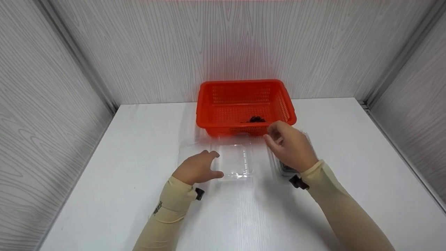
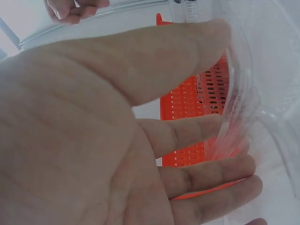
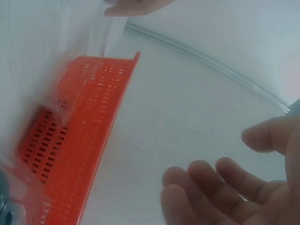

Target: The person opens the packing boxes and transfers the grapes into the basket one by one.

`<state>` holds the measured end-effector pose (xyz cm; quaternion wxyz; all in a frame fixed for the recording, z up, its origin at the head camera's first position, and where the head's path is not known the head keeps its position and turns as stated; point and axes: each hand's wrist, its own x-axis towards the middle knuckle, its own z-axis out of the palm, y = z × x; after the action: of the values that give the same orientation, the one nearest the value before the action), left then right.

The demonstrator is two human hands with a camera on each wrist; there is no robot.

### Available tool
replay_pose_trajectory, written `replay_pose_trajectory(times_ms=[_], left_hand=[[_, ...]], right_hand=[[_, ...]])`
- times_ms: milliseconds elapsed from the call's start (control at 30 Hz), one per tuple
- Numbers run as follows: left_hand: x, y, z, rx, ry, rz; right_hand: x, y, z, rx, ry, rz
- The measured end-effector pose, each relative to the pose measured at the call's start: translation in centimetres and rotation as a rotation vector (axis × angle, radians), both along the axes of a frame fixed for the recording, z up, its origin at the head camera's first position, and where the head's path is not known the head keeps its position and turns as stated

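A clear plastic container (image 1: 232,158) is set on the surface (image 1: 122,181), just in front of a red basket (image 1: 223,113). The left hand (image 1: 197,168) is held at its left side, fingers spread. The right hand (image 1: 292,145) is held above a second container (image 1: 284,168), fingers loosely bent, thumb apart.
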<state>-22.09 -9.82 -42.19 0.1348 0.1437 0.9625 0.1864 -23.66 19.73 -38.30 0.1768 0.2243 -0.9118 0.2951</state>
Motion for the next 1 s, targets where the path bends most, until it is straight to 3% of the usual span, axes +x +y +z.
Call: replay_pose_trajectory(times_ms=[133,333,700,1000], left_hand=[[0.0,-0.2,0.0,-0.005,-0.015,0.036],[0.0,-0.2,-0.1,0.011,-0.026,0.029],[-0.2,-0.5,-0.2,0.011,0.01,0.014],[0.0,-0.8,0.1,0.015,-0.012,0.011]], right_hand=[[-0.1,0.1,-1.1,0.082,-0.041,-0.03],[-0.5,0.0,-2.6,0.049,-0.109,-0.03],[-1.1,2.2,-2.5,0.23,-0.204,-0.112],[-1.3,3.3,-2.7,0.354,-0.276,-0.173]])
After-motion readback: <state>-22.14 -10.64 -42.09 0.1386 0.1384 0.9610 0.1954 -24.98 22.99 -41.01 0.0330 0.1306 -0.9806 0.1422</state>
